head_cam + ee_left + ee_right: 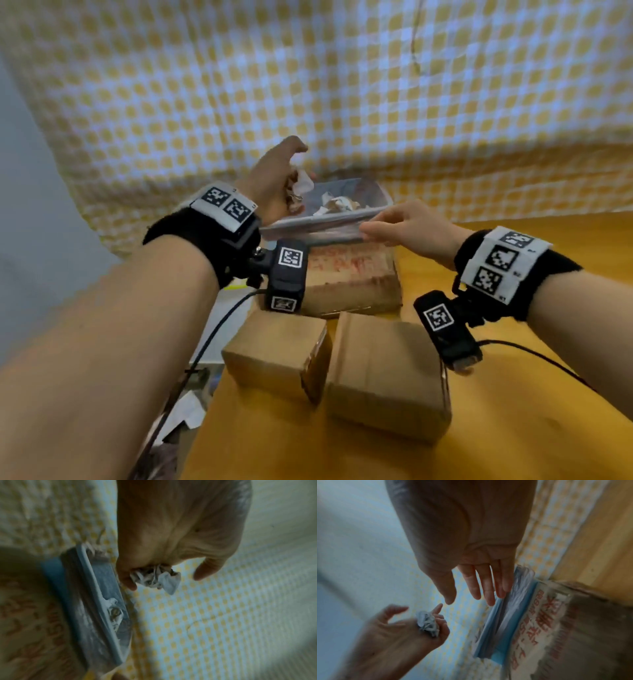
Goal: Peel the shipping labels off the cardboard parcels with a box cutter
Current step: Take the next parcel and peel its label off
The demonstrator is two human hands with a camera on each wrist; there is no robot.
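My left hand (291, 174) is raised over the left end of a pale blue tray (346, 219) and grips a crumpled white label wad (154, 580) in its curled fingers, thumb standing free. Several crumpled label scraps (337, 205) lie in the tray. The tray rests on a flat cardboard parcel with red print (349, 274). My right hand (373, 224) has straight fingers (488, 588) against the tray's near rim (506, 615) and holds nothing. No box cutter shows in any view.
Two small plain cardboard parcels (277, 353) (387, 373) stand side by side on the wooden table (548, 428), nearer to me than the printed parcel. A yellow-and-white checked cloth (342, 85) hangs behind. Papers and a cable lie below the table's left edge.
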